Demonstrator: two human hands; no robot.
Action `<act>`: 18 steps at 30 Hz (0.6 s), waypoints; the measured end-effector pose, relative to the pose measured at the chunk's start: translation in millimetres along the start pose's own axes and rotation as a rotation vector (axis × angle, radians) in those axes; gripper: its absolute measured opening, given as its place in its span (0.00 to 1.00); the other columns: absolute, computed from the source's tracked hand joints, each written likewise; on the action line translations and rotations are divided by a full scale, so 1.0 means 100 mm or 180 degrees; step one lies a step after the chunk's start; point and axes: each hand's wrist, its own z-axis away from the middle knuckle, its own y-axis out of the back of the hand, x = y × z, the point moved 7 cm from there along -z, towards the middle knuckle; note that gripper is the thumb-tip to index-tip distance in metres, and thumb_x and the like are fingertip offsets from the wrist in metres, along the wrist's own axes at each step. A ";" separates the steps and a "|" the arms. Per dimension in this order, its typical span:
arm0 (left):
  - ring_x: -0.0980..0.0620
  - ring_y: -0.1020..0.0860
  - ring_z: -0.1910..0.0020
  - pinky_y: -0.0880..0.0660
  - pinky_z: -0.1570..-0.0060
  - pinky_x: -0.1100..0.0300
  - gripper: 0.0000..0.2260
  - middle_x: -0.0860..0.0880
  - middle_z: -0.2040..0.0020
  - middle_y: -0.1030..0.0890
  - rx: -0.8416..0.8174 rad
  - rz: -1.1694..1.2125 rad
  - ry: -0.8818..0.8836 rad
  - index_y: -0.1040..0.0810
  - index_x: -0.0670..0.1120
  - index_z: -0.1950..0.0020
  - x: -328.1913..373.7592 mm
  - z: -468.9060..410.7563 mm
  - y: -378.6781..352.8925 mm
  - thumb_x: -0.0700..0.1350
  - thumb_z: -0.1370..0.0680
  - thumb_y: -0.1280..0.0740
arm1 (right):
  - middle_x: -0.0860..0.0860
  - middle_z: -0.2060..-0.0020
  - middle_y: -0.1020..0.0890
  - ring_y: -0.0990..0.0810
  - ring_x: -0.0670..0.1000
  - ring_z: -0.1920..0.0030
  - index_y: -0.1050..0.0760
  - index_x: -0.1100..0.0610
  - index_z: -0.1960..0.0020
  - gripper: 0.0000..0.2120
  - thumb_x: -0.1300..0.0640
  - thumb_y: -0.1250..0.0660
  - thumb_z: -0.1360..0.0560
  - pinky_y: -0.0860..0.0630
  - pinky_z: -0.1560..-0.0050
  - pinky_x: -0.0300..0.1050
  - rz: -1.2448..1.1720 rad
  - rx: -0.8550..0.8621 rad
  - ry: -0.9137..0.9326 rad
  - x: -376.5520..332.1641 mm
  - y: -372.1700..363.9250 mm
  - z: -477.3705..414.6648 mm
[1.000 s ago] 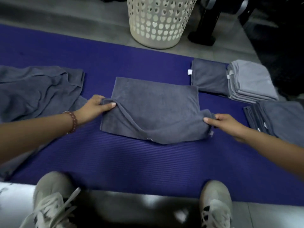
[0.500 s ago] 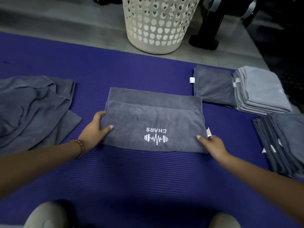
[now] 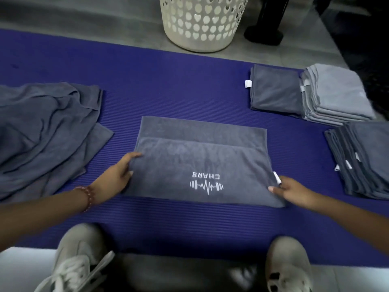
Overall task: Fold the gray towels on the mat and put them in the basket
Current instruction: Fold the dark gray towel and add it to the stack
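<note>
A gray towel [image 3: 200, 161] lies folded in the middle of the purple mat [image 3: 168, 91], its white CHARS logo facing up and a strip of the lower layer showing at the far side. My left hand [image 3: 117, 175] grips the towel's left edge, thumb on top. At the right edge, by the white tag, my right hand [image 3: 288, 190] pinches the near corner. The white perforated basket [image 3: 202, 24] stands on the floor beyond the mat's far edge.
A heap of unfolded gray towels [image 3: 46, 127] covers the mat's left side. Folded towels sit at the right: a dark one [image 3: 273, 91], a light stack [image 3: 336, 95] and a dark stack [image 3: 368, 159]. My shoes [image 3: 77, 260] are at the near edge. A black stand base [image 3: 265, 34] is beside the basket.
The towel's upper layer has been folded over, so the logo now faces up. Both hands have come nearer to me along the towel's side edges.
</note>
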 end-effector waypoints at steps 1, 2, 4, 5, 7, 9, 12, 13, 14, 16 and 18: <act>0.50 0.29 0.71 0.30 0.65 0.56 0.24 0.41 0.65 0.26 -0.0067 0.0046 0.0026 0.36 0.55 0.33 -0.05 0.12 -0.07 0.32 0.23 0.40 | 0.56 0.53 0.20 0.19 0.37 0.65 0.28 0.66 0.44 0.09 0.69 0.38 0.23 0.25 0.61 0.30 -0.0052 -0.0168 -0.0056 0.09 -0.08 0.08; 0.50 0.30 0.71 0.29 0.64 0.56 0.24 0.41 0.65 0.27 -0.0097 0.0090 0.0055 0.36 0.52 0.32 -0.09 0.22 -0.12 0.31 0.23 0.40 | 0.56 0.54 0.20 0.20 0.37 0.67 0.28 0.68 0.42 0.10 0.69 0.38 0.24 0.24 0.61 0.30 -0.0127 -0.0280 -0.0137 0.18 -0.14 0.14; 0.46 0.24 0.65 0.25 0.58 0.51 0.25 0.40 0.60 0.24 -0.0075 0.0397 0.0160 0.37 0.52 0.33 -0.11 0.33 -0.17 0.30 0.24 0.39 | 0.54 0.55 0.18 0.17 0.43 0.61 0.27 0.67 0.41 0.15 0.62 0.32 0.26 0.22 0.54 0.39 -0.0483 -0.0353 -0.0260 0.24 -0.19 0.20; 0.43 0.22 0.61 0.24 0.55 0.50 0.25 0.39 0.58 0.23 -0.0019 0.0677 0.0253 0.37 0.52 0.33 -0.11 0.34 -0.15 0.30 0.24 0.38 | 0.54 0.54 0.17 0.17 0.49 0.56 0.25 0.63 0.42 0.20 0.54 0.28 0.29 0.22 0.49 0.47 -0.0644 -0.0261 -0.0288 0.21 -0.17 0.21; 0.48 0.22 0.64 0.25 0.61 0.58 0.25 0.39 0.62 0.23 0.0145 0.1127 0.0455 0.38 0.48 0.33 -0.11 0.30 -0.10 0.29 0.25 0.36 | 0.56 0.51 0.17 0.18 0.54 0.51 0.23 0.60 0.48 0.18 0.47 0.27 0.30 0.24 0.46 0.54 -0.0913 0.0069 -0.0285 0.12 -0.08 0.19; 0.58 0.25 0.72 0.28 0.67 0.63 0.25 0.43 0.66 0.24 0.0366 0.1301 0.0693 0.39 0.43 0.31 -0.10 0.15 -0.04 0.32 0.24 0.35 | 0.56 0.53 0.17 0.19 0.49 0.56 0.22 0.57 0.55 0.08 0.52 0.32 0.25 0.22 0.53 0.46 -0.1275 0.0381 -0.0216 -0.04 -0.02 0.13; 0.56 0.24 0.68 0.29 0.64 0.59 0.26 0.46 0.64 0.24 0.0655 0.1458 0.1061 0.40 0.42 0.30 -0.04 -0.08 0.00 0.38 0.24 0.32 | 0.53 0.59 0.18 0.20 0.46 0.62 0.23 0.56 0.59 0.09 0.52 0.33 0.24 0.25 0.62 0.39 -0.1580 0.0719 -0.0239 -0.22 0.01 -0.02; 0.54 0.25 0.66 0.29 0.62 0.58 0.26 0.47 0.63 0.24 0.0761 0.1481 0.1182 0.39 0.42 0.30 -0.02 -0.13 0.00 0.40 0.24 0.32 | 0.54 0.57 0.19 0.20 0.48 0.61 0.22 0.58 0.56 0.09 0.52 0.33 0.24 0.25 0.62 0.41 -0.1654 0.0857 -0.0342 -0.24 0.02 -0.08; 0.52 0.25 0.64 0.29 0.60 0.56 0.26 0.48 0.63 0.24 0.0878 0.1464 0.1284 0.38 0.42 0.30 0.00 -0.17 0.01 0.42 0.24 0.31 | 0.55 0.56 0.19 0.21 0.51 0.60 0.22 0.60 0.53 0.10 0.53 0.33 0.24 0.24 0.61 0.42 -0.1730 0.1012 -0.0466 -0.25 0.02 -0.13; 0.47 0.24 0.60 0.27 0.55 0.53 0.22 0.47 0.62 0.24 0.0997 0.1437 0.1355 0.33 0.40 0.34 0.03 -0.23 0.01 0.42 0.25 0.30 | 0.58 0.53 0.20 0.22 0.55 0.56 0.23 0.64 0.47 0.12 0.56 0.33 0.24 0.23 0.56 0.47 -0.1830 0.1305 -0.0715 -0.20 0.02 -0.20; 0.46 0.23 0.58 0.24 0.56 0.55 0.10 0.46 0.61 0.23 0.0891 0.1494 0.1358 0.25 0.38 0.46 0.08 -0.29 -0.01 0.41 0.24 0.31 | 0.59 0.53 0.21 0.24 0.55 0.54 0.24 0.66 0.46 0.13 0.56 0.34 0.23 0.27 0.54 0.46 -0.1622 0.1609 -0.0711 -0.23 0.09 -0.18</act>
